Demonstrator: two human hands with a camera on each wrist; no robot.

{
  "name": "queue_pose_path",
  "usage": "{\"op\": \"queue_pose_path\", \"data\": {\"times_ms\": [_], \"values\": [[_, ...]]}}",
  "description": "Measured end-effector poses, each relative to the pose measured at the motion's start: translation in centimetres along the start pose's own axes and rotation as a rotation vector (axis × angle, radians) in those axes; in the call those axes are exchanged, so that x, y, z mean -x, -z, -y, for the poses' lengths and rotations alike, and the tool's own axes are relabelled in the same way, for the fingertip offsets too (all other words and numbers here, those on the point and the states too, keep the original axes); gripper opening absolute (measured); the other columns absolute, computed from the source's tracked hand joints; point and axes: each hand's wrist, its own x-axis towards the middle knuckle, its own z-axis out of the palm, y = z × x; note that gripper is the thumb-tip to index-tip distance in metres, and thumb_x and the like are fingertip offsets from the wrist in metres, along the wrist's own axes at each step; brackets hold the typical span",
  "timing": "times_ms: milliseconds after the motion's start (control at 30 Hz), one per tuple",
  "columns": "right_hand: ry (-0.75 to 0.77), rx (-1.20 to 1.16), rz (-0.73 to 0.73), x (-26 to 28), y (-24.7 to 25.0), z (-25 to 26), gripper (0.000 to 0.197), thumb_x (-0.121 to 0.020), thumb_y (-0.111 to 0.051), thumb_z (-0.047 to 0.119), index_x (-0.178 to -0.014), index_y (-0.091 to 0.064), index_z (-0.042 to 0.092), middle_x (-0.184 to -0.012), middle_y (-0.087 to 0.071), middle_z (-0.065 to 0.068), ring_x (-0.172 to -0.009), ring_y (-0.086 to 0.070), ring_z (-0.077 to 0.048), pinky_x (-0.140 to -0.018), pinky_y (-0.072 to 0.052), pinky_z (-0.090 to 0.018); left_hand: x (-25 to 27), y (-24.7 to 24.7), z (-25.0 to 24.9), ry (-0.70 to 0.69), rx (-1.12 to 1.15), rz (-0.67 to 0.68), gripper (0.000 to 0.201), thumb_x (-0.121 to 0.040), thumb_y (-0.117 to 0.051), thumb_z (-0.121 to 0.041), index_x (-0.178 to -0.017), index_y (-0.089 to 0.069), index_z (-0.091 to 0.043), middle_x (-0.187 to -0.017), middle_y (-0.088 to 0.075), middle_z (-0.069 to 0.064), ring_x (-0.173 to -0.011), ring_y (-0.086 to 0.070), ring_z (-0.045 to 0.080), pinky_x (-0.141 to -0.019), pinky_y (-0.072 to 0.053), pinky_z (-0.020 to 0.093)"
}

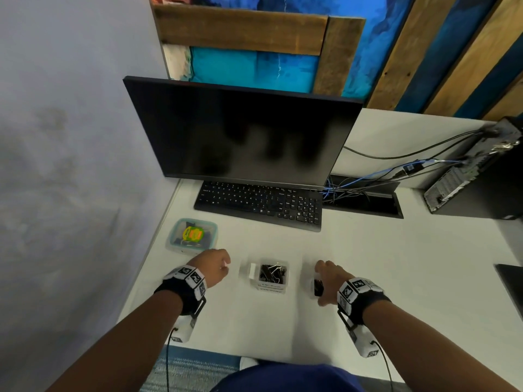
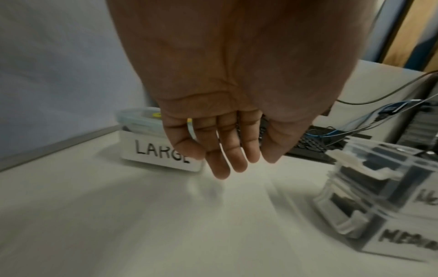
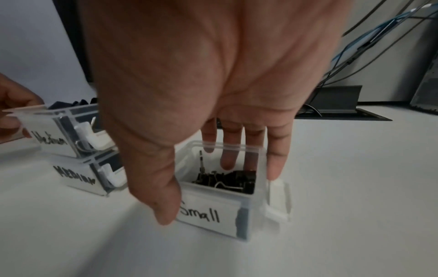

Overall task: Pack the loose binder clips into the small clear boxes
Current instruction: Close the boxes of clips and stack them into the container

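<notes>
Right hand around the "Small" box, left hand free beside the "Medium" boxes.

The right hand's (image 3: 213, 93) grip is on the clear box labelled "Small" (image 3: 220, 206): the thumb presses its near labelled wall and the straight fingers (image 3: 276, 159) reach down along its far side, so the box sits between them on the white surface (image 1: 396, 264). Black binder clips (image 3: 227, 180) lie inside it, under the palm, and its lid is open. The left hand (image 2: 220, 112) holds nothing, fingers relaxed and hanging above the surface. Between the two hands stand two stacked clear boxes labelled "Medium" (image 3: 78, 153), also holding clips. Beyond the left hand sits a lidded box marked "LARGE" (image 2: 156, 155), then the keyboard (image 1: 260, 205) and the dark monitor (image 1: 246, 137).
</notes>
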Motion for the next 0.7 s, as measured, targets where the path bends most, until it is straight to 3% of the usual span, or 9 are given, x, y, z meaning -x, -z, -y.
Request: {"op": "queue_pose_path", "data": {"times_ms": [67,167,267,367,467,600,700], "values": [[0.004,0.027,0.005,0.0,0.0,0.2,0.079,-0.066,-0.083,0.027,-0.131,-0.039,0.017,-0.125,-0.048,-0.005,-0.111,-0.055,-0.026,-0.087,-0.053,-0.037,0.0,-0.3,-1.7,-0.088,0.028,-0.005,0.026,-0.089,-0.058,-0.026,-0.114,-0.053,-0.029,-0.119,-0.052,-0.009,-0.093,-0.055,0.010,-0.089,-0.048,0.029],[-0.004,0.051,0.004,0.1,-0.3,0.2,0.079,-0.070,-0.080,0.019,-0.135,-0.038,0.015,-0.127,-0.045,-0.007,-0.114,-0.054,-0.027,-0.087,-0.053,-0.037,-0.1,-0.3,-4.5,-0.204,0.033,-0.078,0.026,-0.089,-0.056,-0.032,-0.114,-0.049,-0.033,-0.121,-0.041,-0.012,-0.099,-0.055,0.011,-0.087,-0.050,0.036],[-0.017,0.024,0.005,0.2,-0.5,0.0,0.072,-0.073,-0.077,0.019,-0.133,-0.038,0.014,-0.127,-0.045,-0.007,-0.115,-0.054,-0.026,-0.087,-0.052,-0.034,-0.1,-0.3,-6.9,-0.324,-0.011,-0.145,0.020,-0.091,-0.055,-0.039,-0.110,-0.052,-0.033,-0.123,-0.042,-0.012,-0.106,-0.051,0.012,-0.090,-0.047,0.035],[-0.024,-0.033,-0.043,0.6,0.1,0.1,0.069,-0.072,-0.074,0.026,-0.132,-0.039,0.016,-0.126,-0.045,-0.005,-0.114,-0.052,-0.027,-0.089,-0.053,-0.038,-0.3,-0.7,-8.2,-0.413,-0.166,-0.104,0.020,-0.093,-0.054,-0.038,-0.112,-0.057,-0.032,-0.124,-0.044,-0.010,-0.112,-0.046,0.013,-0.095,-0.042,0.034],[-0.013,-0.163,-0.144,1.1,1.2,0.5,0.071,-0.071,-0.072,0.034,-0.132,-0.038,0.023,-0.124,-0.045,-0.003,-0.110,-0.052,-0.027,-0.090,-0.052,-0.039,-0.5,-1.2,-8.3,-0.401,-0.193,-0.076,0.022,-0.094,-0.054,-0.036,-0.114,-0.060,-0.030,-0.124,-0.044,-0.009,-0.113,-0.044,0.014,-0.097,-0.040,0.032],[0.114,-0.310,-0.241,1.3,3.2,1.4,0.076,-0.070,-0.072,0.035,-0.136,-0.036,0.026,-0.125,-0.040,-0.001,-0.100,-0.059,-0.026,-0.085,-0.054,-0.035,-0.7,-1.4,-8.1,-0.398,-0.170,-0.070,0.021,-0.093,-0.055,-0.037,-0.112,-0.060,-0.031,-0.123,-0.045,-0.010,-0.114,-0.044,0.012,-0.096,-0.039,0.029],[0.198,-0.331,-0.279,1.2,4.3,2.8,0.081,-0.069,-0.073,0.035,-0.139,-0.035,0.025,-0.128,-0.038,0.001,-0.105,-0.058,-0.023,-0.089,-0.053,-0.034,-0.9,-1.3,-8.0,-0.381,-0.115,-0.077,0.020,-0.093,-0.055,-0.037,-0.112,-0.058,-0.032,-0.122,-0.048,-0.011,-0.116,-0.045,0.012,-0.097,-0.040,0.029]]}}
